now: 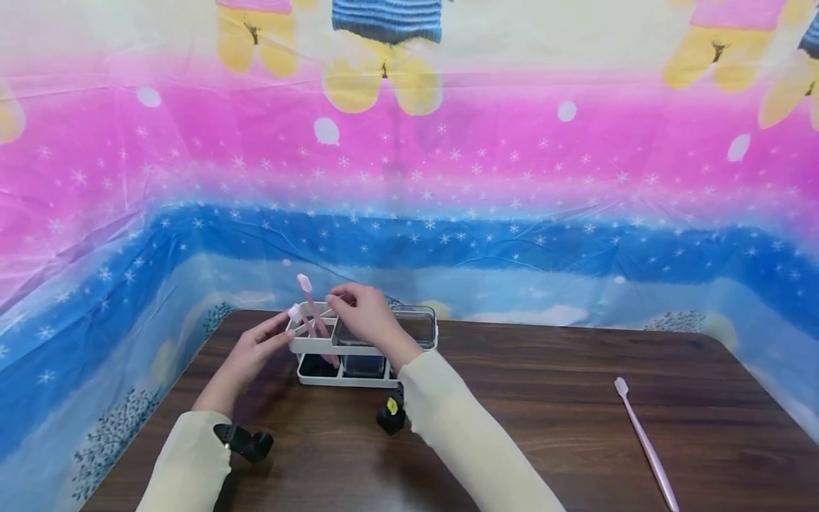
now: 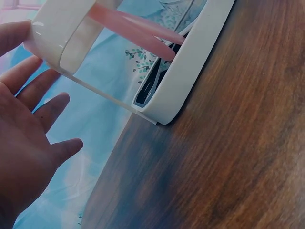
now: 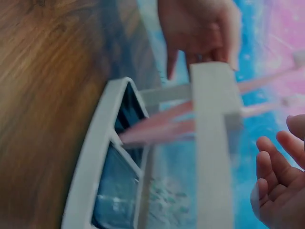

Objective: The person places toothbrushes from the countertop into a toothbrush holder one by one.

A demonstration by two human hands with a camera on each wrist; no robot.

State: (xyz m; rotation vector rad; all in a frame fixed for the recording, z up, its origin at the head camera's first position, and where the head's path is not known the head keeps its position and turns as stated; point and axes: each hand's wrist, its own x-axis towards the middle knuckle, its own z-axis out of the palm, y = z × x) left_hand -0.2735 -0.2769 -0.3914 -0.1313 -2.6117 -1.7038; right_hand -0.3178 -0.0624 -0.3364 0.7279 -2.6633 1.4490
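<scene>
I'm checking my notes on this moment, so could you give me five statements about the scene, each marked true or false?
1. Two brushes sit heads up in the rack. True.
2. A third brush lies on the table, left of the rack in the head view. False: the third brush lies to its right.
3. The left hand touches the rack. True.
4. The right hand grips one of the two brushes. False: the right hand is apart from them and holds nothing visible.
5. Both sleeves are black. False: both sleeves are cream.
</scene>
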